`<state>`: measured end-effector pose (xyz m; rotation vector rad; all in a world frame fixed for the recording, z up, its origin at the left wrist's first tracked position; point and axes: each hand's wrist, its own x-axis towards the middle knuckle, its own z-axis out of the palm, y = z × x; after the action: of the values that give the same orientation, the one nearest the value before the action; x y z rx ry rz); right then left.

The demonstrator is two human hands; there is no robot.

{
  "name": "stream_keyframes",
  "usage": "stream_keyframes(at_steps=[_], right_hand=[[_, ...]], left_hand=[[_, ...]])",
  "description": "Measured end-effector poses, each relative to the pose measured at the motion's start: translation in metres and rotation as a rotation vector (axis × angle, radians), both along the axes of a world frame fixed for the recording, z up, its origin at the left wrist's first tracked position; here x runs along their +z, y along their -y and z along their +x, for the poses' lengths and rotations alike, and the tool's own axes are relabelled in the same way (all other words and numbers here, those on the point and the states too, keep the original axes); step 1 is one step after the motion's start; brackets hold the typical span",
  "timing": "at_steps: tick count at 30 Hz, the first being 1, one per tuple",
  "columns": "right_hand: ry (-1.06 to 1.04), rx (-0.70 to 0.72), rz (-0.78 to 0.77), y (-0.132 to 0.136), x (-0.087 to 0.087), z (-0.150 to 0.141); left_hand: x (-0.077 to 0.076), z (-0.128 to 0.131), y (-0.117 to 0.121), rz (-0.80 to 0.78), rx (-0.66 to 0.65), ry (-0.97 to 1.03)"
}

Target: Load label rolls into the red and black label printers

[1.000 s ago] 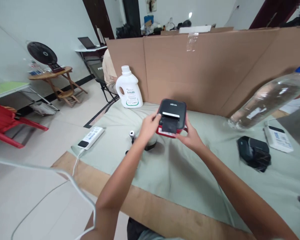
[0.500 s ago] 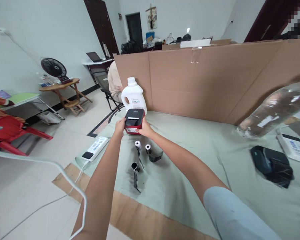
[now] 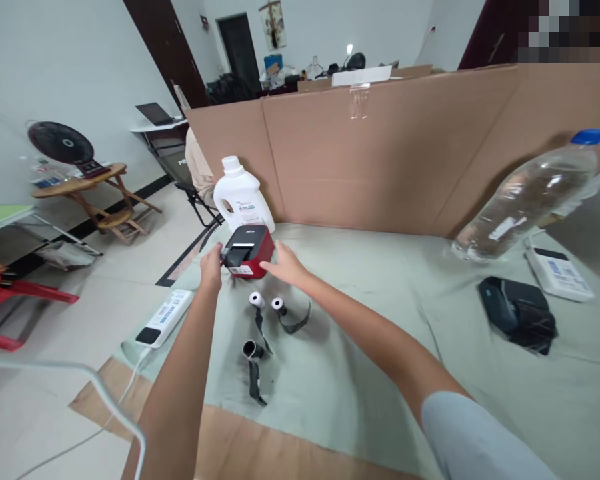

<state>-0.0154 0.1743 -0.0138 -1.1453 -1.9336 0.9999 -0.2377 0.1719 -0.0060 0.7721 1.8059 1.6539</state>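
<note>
Printer (image 3: 253, 252), red w/ blk top, at far L of cloth-covered counter (image 3: 360, 260), just on nr side of wht jug (image 3: 244, 200). R hand (image 3: 286, 265) by its R side: grip loose, fingers spread, thumb tip at printer's edge. L hand (image 3: 211, 268) at its L side, can't tell if grip has hold. 3 small rolls (image 3: 257, 301) w/ blk strips lie nr side of printer.

Boxy red, black-topped printer (image 3: 257, 253), upright, before white jug (image 3: 244, 200)
</note>
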Motion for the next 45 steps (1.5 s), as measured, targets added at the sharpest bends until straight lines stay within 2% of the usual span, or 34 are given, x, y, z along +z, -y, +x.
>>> stream_keyframes(at_steps=[2, 4, 5, 7, 8, 10, 11, 12, 14, 17, 20, 23, 28, 31, 34, 36, 38, 40, 43, 45], right_hand=[[0.063, -0.139, 0.085, 0.014, 0.004, 0.074], [0.155, -0.350, 0.181, 0.036, 0.003, 0.172], [0.222, -0.476, 0.220, 0.051, 0.001, 0.225], [0.350, -0.787, 0.265, 0.082, -0.006, 0.330], [0.392, -0.931, 0.270, 0.097, -0.012, 0.377], [0.368, -1.122, 0.250, 0.119, -0.026, 0.452], [0.324, -1.139, 0.222, 0.126, -0.033, 0.479], [0.274, -1.122, 0.189, 0.129, -0.040, 0.498], [0.202, -1.082, 0.071, 0.128, -0.048, 0.518], [0.282, -1.081, -0.135, 0.119, -0.043, 0.511], [0.446, -1.074, -0.200, 0.114, -0.022, 0.472], [0.494, -1.007, -0.153, 0.116, 0.001, 0.409], [0.637, -0.692, -0.167, 0.120, 0.027, 0.279], [0.698, -0.603, -0.225, 0.122, 0.030, 0.216], [0.723, -0.590, -0.266, 0.123, 0.024, 0.179], [0.724, -0.605, -0.285, 0.125, 0.019, 0.171], [0.703, -0.608, -0.283, 0.126, 0.016, 0.175], [0.645, -0.586, -0.256, 0.126, 0.012, 0.189], [0.482, -0.549, -0.160, 0.125, -0.001, 0.220], [0.350, -0.546, -0.039, 0.128, -0.017, 0.239]], left_hand=[[0.008, 0.015, 0.026, 0.189, 0.044, -0.183], [0.013, 0.045, 0.066, 0.330, 0.025, -0.389], [0.014, 0.065, 0.090, 0.341, -0.030, -0.491], [0.006, 0.110, 0.144, 0.245, -0.288, -0.666], [-0.002, 0.134, 0.170, 0.184, -0.498, -0.759], [-0.024, 0.178, 0.216, 0.147, -0.933, -0.979], [-0.036, 0.196, 0.235, 0.117, -1.091, -1.063], [-0.047, 0.211, 0.249, 0.077, -1.184, -1.127], [-0.065, 0.228, 0.266, 0.026, -1.279, -1.222], [-0.074, 0.233, 0.273, 0.004, -1.284, -1.291], [-0.071, 0.229, 0.274, 0.013, -1.275, -1.307], [-0.066, 0.228, 0.278, 0.023, -1.278, -1.309], [-0.067, 0.228, 0.282, 0.041, -1.261, -1.331], [-0.068, 0.227, 0.281, 0.040, -1.259, -1.343], [-0.068, 0.227, 0.283, 0.028, -1.264, -1.329], [-0.066, 0.227, 0.285, 0.034, -1.268, -1.300], [-0.063, 0.228, 0.284, 0.043, -1.249, -1.207], [-0.058, 0.228, 0.276, 0.040, -1.142, -1.002], [-0.049, 0.231, 0.240, 0.003, -0.882, -0.600], [-0.047, 0.236, 0.206, -0.025, -0.794, -0.448]])
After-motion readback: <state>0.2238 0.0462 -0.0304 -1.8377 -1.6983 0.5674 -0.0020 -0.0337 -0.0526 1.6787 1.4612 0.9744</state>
